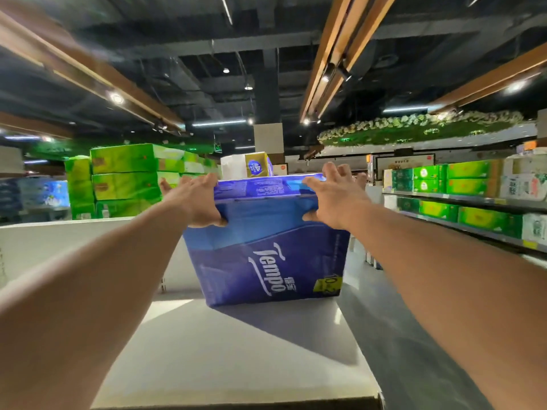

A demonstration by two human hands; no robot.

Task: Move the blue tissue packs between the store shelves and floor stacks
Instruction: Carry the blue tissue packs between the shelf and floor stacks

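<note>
The blue tissue pack sits tilted on the far end of the white shelf top, its lower near edge touching the surface and its printed face turned toward you. Your left hand grips the pack's upper left corner: the thumb presses the near face and the fingers wrap over the top. Your right hand holds the upper right corner in the same way, thumb on the near face, fingers spread wide over the top edge. Both arms reach forward at full stretch. Behind the pack stands a gold and white tissue pack. To the left, green tissue packs are piled high, with pale blue packs further left. To the right, across the grey floor, store shelves carry more green packs in rows.
</note>
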